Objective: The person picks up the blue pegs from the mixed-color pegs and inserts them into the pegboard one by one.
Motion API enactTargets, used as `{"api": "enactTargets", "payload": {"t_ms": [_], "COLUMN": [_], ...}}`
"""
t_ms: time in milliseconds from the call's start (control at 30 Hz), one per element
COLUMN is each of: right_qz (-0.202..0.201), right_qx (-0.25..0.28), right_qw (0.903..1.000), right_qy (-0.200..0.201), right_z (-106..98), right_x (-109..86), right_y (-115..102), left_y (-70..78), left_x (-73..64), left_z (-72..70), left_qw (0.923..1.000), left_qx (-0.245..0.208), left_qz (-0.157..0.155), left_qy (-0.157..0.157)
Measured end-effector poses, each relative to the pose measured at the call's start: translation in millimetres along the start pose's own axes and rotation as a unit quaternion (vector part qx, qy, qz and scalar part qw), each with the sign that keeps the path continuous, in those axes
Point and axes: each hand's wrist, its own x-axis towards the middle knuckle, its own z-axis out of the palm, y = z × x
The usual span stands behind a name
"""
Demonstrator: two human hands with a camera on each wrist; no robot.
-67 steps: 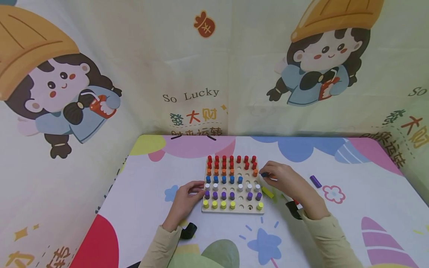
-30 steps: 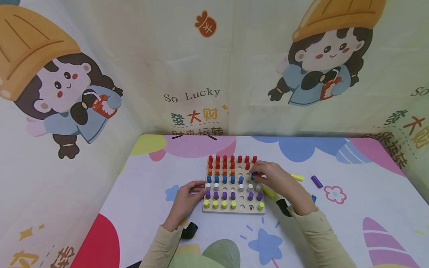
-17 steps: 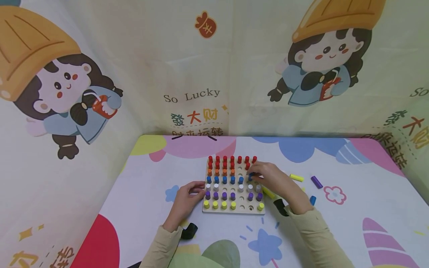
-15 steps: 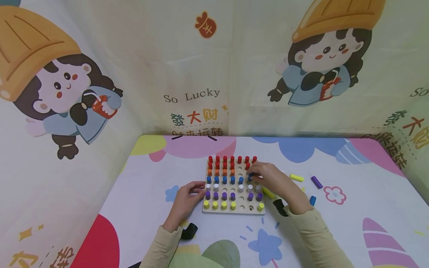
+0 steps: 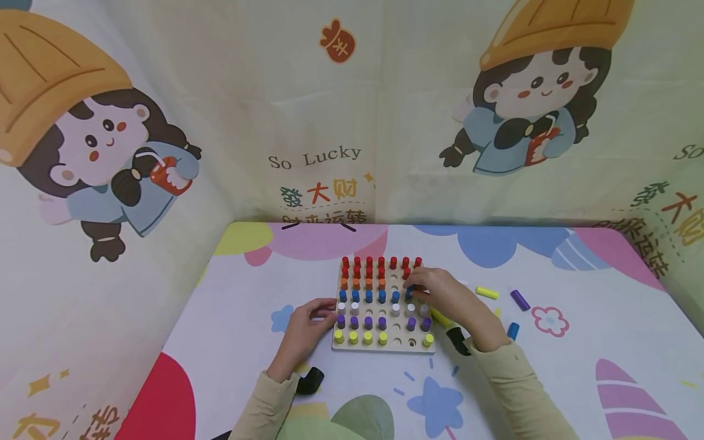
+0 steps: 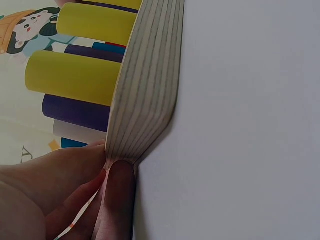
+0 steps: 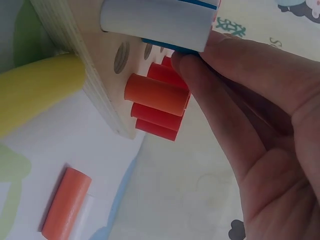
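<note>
A wooden pegboard (image 5: 379, 349) lies on the table with rows of red, orange, blue, white, purple and yellow pegs. My left hand (image 5: 305, 324) grips its left edge; in the left wrist view the thumb and a finger meet at the corner of the layered board edge (image 6: 147, 90). Over the right part of the blue row, my right hand (image 5: 445, 296) pinches a blue peg (image 5: 409, 293) by its top, upright at the sixth place. In the right wrist view a white peg (image 7: 155, 22) partly hides that blue peg (image 7: 172, 47), and an orange peg (image 7: 156, 95) stands beyond.
Loose pegs lie right of the board: a yellow one (image 5: 486, 292), a purple one (image 5: 519, 299), a blue one (image 5: 513, 330), and another yellow one (image 5: 440, 316) close to the board's edge. An orange peg (image 7: 66, 204) lies on the table in the right wrist view.
My right hand has carried the blue peg leftward from beside the board to the blue row and lowered it there. Loose pegs behind the hand have come into view. The left hand stays put.
</note>
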Motion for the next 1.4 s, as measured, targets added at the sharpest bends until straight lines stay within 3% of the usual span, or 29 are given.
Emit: {"api": "enactTargets", "payload": {"t_ms": [1400], "right_qz": [-0.004], "right_qx": [0.019], "right_qw": [0.9996], "right_qy": [-0.021], "right_z": [1.8], "right_x": [-0.8], "right_y": [-1.0], "left_y": [-2.3], "left_x": [0.5], "left_z": [1.3], "left_qw": [1.0], "left_qx": [0.005], "left_qz": [0.006], "left_qy": [0.0]}}
